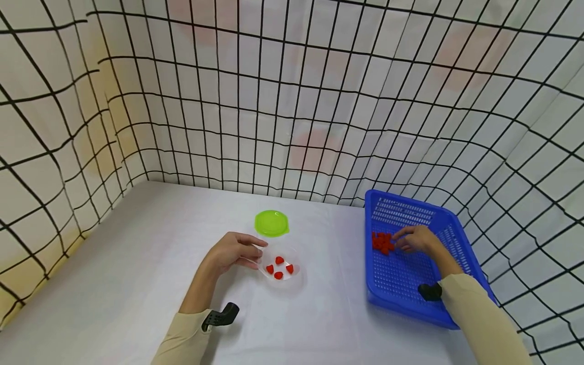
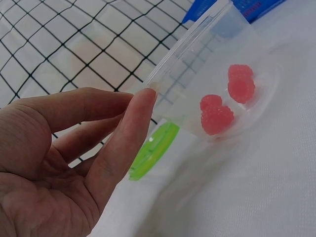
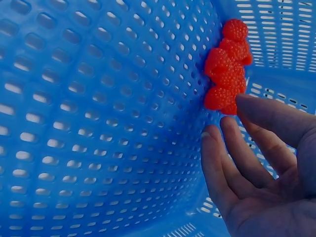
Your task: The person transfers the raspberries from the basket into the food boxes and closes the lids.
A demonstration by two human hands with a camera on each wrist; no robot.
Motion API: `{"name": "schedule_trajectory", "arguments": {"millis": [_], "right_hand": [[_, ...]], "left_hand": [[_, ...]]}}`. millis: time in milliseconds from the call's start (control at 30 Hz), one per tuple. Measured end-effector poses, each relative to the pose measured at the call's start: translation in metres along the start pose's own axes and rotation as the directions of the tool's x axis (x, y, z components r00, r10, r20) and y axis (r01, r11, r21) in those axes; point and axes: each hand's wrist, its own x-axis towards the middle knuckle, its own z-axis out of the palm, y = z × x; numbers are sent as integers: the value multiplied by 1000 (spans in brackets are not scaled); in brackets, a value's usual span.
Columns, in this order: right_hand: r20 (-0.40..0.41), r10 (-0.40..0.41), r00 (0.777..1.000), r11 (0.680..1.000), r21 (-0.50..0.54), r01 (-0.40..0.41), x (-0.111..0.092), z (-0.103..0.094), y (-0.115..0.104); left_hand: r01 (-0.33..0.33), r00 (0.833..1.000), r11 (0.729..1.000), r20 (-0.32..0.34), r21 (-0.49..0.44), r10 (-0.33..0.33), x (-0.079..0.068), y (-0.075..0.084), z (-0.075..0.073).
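My left hand (image 1: 234, 252) pinches the rim of a clear plastic tub (image 1: 296, 276) between thumb and fingers. Inside the tub lie several red raspberries (image 1: 279, 260); in the left wrist view, raspberries (image 2: 216, 116) show through its wall. My right hand (image 1: 416, 239) reaches into a blue perforated basket (image 1: 388, 291), fingers loosely bent and nothing held. Its fingertips (image 3: 246, 104) are right at a small heap of red raspberries (image 3: 229, 69), which lies against the left part of the basket.
A bright green lid (image 1: 271, 223) lies flat on the white table (image 1: 137, 263), just beyond the tub. Black wire mesh (image 1: 283, 101) backed by white cloth rises behind and on both sides. The basket stands close to the mesh at the right.
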Motion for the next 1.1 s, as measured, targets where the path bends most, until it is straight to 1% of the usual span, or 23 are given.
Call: {"name": "schedule_trajectory", "arguments": {"millis": [300,400,500,633,867,1100], "right_hand": [[27,4,1000,1000,-24,-3,10,0,7],[34,15,999,1000,-3,-15,12,1,8],[46,9,999,1000,8,-10,13,2,8],[43,5,999,1000,14,-5,13,3,8],[33,-6,999,1000,14,5,14,7,8],[3,-2,1000,1000,7,2,12,10,7]], "left_hand": [[-3,1000,1000,4,-4,3,3,0,1],[-3,1000,1000,1,-1,3,3,0,1],[0,1000,1000,-2,-7,0,3,0,1],[-7,1000,1000,4,-3,7,2,0,1],[0,1000,1000,-3,-7,0,1,1,1],[-8,1000,1000,8,0,8,-1,2,0]]}}
